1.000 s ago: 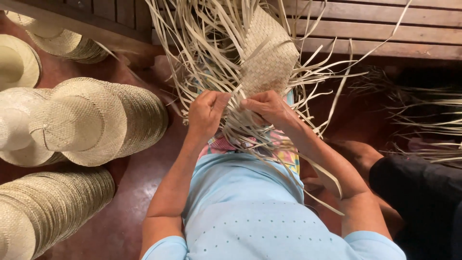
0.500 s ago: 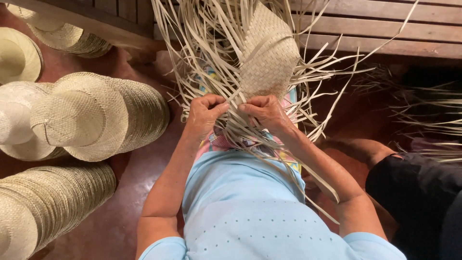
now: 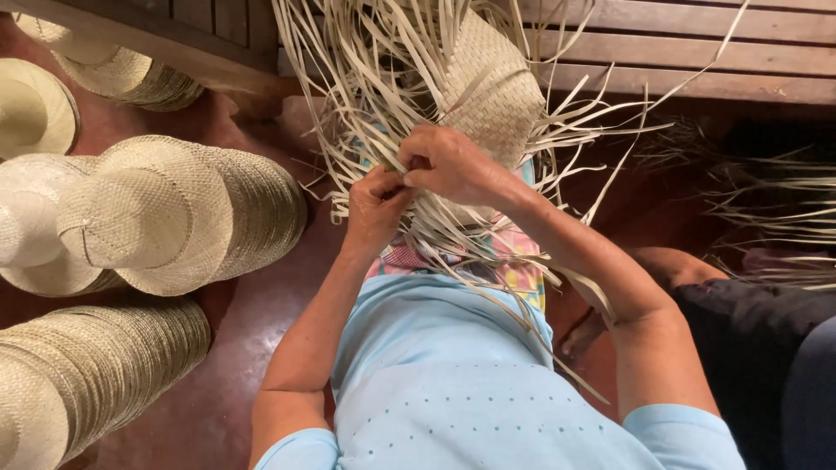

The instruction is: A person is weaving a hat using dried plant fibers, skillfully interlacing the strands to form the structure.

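Straw strips (image 3: 383, 78) pinched by both hands: left (image 3: 376, 202), right (image 3: 448, 164); woven piece (image 3: 492, 87) above.

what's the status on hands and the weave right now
Left hand pinching straw strips. Right hand gripping strips by the woven crown. Hat stacks off to the left, nothing in the way.

Glossy red-brown floor (image 3: 218, 383) beneath a slatted wooden bench (image 3: 697, 52).
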